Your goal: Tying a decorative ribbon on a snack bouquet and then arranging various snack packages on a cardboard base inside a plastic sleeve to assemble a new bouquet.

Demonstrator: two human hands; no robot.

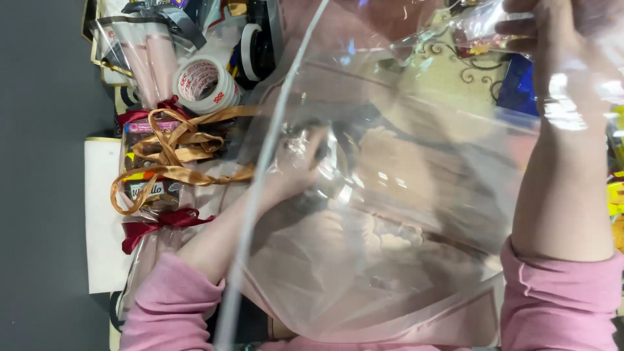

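While left hand presses inside clear cellophane, right hand pinches its edge

A wrapped packet of sweets tied with golden-brown satin ribbon and dark red bows is seen at the left, lying on a white card. Just above it, a roll of white adhesive tape printed in red is found beside a black-and-white tape roll. A blue shiny packet is seen at the upper right.
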